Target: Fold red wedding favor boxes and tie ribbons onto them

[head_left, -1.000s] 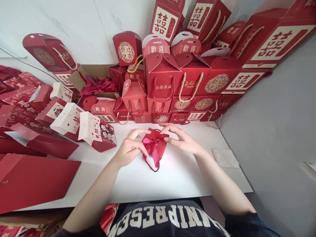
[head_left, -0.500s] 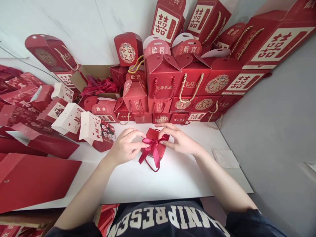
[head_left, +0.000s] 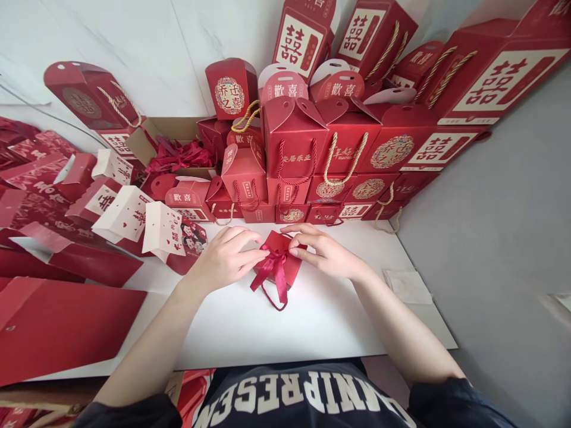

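Observation:
A small red gift box (head_left: 293,270) stands on the white table in front of me, with a glossy crimson ribbon bow (head_left: 275,268) across its top. The ribbon's two tails hang over the near side, and a dark red cord handle (head_left: 270,300) droops below them. My left hand (head_left: 229,257) is at the left side of the bow, its fingertips closed on the ribbon there. From the right, my right hand (head_left: 322,252) pinches the bow's other side between thumb and index finger, its remaining fingers reaching over the box's far edge.
Red gift boxes (head_left: 297,139) with cord handles are stacked along the wall behind. An open cardboard carton (head_left: 172,126) holds loose red ribbons (head_left: 181,156). More red boxes and white-topped ones (head_left: 163,232) crowd the left. A pale flat packet (head_left: 408,286) lies by the right wall.
My left fingertips have shifted slightly right and up, closer to the bow's knot. My right hand has moved slightly right. The box stays in nearly the same place.

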`<state>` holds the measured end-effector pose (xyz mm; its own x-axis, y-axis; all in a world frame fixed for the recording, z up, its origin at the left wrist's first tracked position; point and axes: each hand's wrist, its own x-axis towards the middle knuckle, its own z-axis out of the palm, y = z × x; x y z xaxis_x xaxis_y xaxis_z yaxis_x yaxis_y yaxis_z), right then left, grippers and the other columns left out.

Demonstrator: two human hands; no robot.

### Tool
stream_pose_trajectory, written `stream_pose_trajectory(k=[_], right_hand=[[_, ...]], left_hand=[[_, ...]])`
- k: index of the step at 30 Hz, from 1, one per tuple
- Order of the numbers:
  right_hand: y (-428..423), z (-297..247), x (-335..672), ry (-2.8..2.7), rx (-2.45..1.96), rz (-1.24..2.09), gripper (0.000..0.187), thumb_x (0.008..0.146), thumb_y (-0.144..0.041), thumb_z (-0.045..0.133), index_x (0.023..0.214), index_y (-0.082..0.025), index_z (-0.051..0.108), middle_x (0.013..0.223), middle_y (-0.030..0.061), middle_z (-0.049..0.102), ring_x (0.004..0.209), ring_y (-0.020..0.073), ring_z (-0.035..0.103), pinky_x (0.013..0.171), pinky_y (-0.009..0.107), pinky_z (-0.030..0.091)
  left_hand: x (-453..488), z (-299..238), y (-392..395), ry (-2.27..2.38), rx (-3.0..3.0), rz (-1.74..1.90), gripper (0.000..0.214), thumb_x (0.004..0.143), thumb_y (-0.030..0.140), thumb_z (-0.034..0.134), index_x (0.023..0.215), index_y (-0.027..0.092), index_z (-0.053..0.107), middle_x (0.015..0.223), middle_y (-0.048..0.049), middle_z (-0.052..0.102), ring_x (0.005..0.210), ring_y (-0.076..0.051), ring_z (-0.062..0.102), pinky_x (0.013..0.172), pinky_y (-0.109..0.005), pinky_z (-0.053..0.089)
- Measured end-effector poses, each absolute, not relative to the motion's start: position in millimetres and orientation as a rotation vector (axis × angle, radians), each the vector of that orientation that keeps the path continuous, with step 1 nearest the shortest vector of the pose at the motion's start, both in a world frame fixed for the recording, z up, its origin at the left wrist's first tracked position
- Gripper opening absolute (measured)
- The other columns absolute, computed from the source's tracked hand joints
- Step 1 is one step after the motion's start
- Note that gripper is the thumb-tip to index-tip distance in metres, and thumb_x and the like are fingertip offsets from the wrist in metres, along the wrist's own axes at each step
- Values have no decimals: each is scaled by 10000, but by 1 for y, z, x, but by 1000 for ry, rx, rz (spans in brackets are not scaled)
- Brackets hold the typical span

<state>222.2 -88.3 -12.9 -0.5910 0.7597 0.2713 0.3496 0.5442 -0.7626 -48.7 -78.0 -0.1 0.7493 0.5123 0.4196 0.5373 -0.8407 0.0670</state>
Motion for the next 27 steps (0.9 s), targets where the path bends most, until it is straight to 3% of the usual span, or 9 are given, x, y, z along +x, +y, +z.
stream_pose_trajectory(k=[9, 15, 21, 27], right_hand=[[-89, -18, 222, -2115, -903, 999, 201, 1010, -301, 439, 957, -237, 622, 1333, 70, 563, 1273, 221, 499, 1087, 421, 398], [-88, -20, 221, -2088, -885, 1045, 222, 1008, -342, 446, 933, -231, 623, 1343, 70, 556, 1279, 227, 494, 1096, 425, 385], [-89, -26, 219, -2023, -917, 1118, 290, 1001, -393, 460, 821, -220, 607, 1360, 69, 542, 1329, 232, 453, 1102, 432, 376], [-89, -31, 220, -1985, -917, 1150, 270, 980, -417, 503, 821, -224, 606, 1354, 73, 542, 1332, 228, 453, 1121, 442, 358]], left_hand=[[-44, 3, -77, -819, -2821, -526, 249, 930, 130, 496, 969, 257, 707, 972, -54, 683, 895, -215, 572, 788, -367, 458], [-40, 0, -70, -828, -2980, -628, 161, 909, 271, 594, 1005, 252, 722, 1253, -72, 614, 1117, -260, 531, 950, -424, 443], [-40, -15, -56, -966, -2988, -913, 169, 917, 203, 574, 907, 240, 739, 1221, -65, 648, 1096, -231, 550, 949, -413, 454], [-34, -10, -59, -879, -3165, -757, 261, 864, 132, 549, 981, 269, 738, 1396, -46, 555, 1201, -262, 514, 1003, -460, 448]])
